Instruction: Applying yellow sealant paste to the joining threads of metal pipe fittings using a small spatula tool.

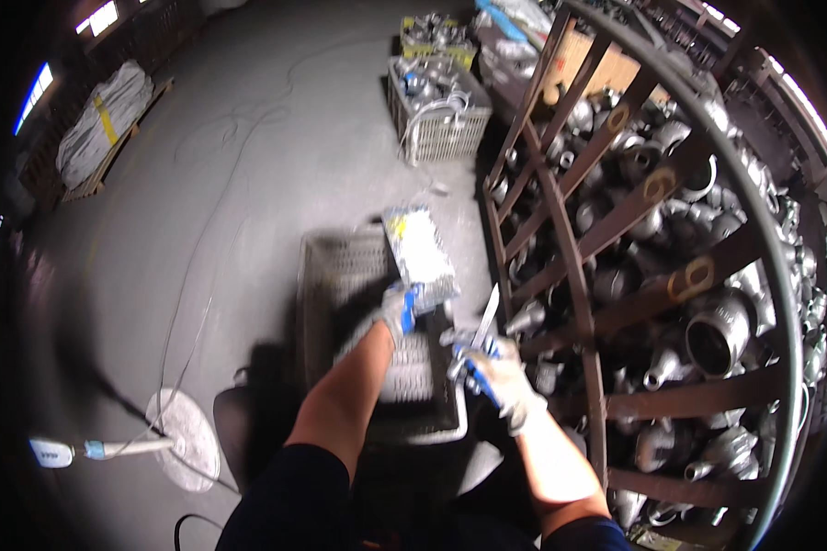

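Note:
My left hand (399, 309), in a pale glove with blue patches, is closed on the near end of a shiny silvery plastic packet (420, 248). The packet has a white area and a yellow mark, and it lies tilted across the right side of a plastic crate (305, 285). My right hand (501, 378), gloved the same way, is wrapped round a knife (489, 317) whose pale pointed blade sticks up and away from me. It is beside the crate's right edge, apart from the packet. My fingers cover most of the knife's handle.
A brown metal-barred cage (570, 266) full of metal pipe fittings (717, 335) stands close on my right. Ahead is a light crate (450, 129) of parts, with a yellow crate (432, 35) behind. At left are a round-based stand (186, 441), floor cables and a wrapped bundle (106, 124).

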Available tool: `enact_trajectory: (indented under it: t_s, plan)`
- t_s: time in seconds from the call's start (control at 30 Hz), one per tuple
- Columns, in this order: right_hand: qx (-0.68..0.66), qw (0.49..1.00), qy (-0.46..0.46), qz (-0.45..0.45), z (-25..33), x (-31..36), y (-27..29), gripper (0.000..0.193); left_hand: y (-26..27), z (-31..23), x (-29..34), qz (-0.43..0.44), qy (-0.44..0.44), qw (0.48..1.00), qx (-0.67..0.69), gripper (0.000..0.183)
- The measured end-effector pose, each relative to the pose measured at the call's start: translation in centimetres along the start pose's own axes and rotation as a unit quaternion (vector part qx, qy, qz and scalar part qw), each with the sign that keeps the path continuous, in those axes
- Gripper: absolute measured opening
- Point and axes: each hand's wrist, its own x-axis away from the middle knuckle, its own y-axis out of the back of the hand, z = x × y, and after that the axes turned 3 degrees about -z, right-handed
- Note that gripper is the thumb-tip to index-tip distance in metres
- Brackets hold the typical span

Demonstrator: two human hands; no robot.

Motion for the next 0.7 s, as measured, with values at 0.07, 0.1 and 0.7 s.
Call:
enact_trajectory:
  t_s: [0.07, 0.1, 0.7]
  plan:
    - [0.011, 1.000, 0.020, -0.002, 0.7, 0.1, -0.8, 0.024, 1.0, -1.7, 2.7, 0.050, -0.006, 0.999, -0.003, 0.029]
    - [0.010, 0.999, 0.016, -0.042, 0.8, 0.1, -1.2, 0.023, 2.0, -2.3, 4.4, 0.079, -0.002, 0.997, 0.003, 0.029]
    - [0.138, 0.981, 0.120, 0.067, -0.9, 6.7, -5.9, 0.011, -4.3, -7.7, 30.6, 0.088, -0.025, 0.996, -0.017, 0.027]
